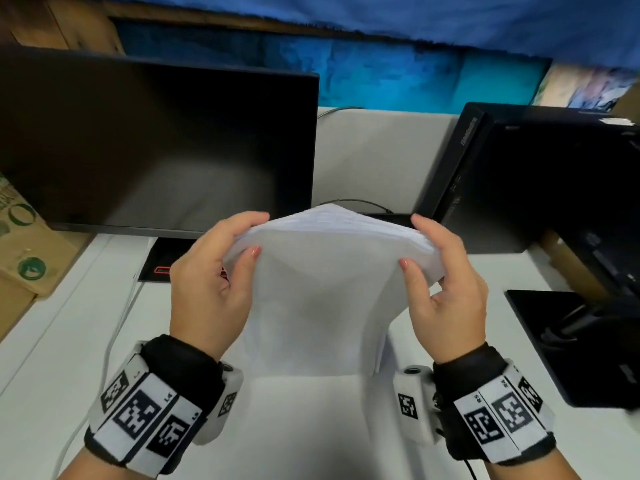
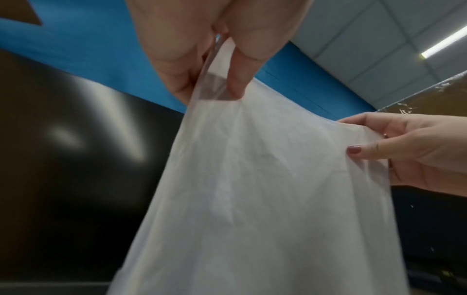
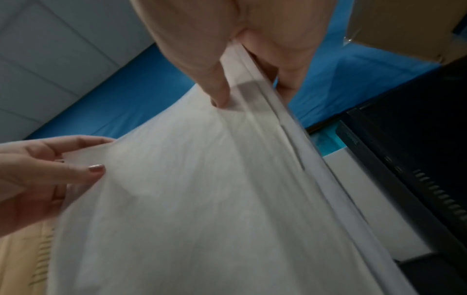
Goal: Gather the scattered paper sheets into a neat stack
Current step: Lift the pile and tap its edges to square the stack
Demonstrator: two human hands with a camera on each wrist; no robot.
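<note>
Head view: paper stack (image 1: 318,292), upright, in front of monitor (image 1: 156,143); left hand (image 1: 211,282) and right hand (image 1: 446,285) pinching its upper corners; lower edge apparently on desk (image 1: 311,427)

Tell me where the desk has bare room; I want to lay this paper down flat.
Bare white desk lies just below the paper stack, between both wrists. More runs on the left, bordered by the white cable and the cardboard box. The right is crowded: the black monitor base and computer tower. The monitor closes the back.
</note>
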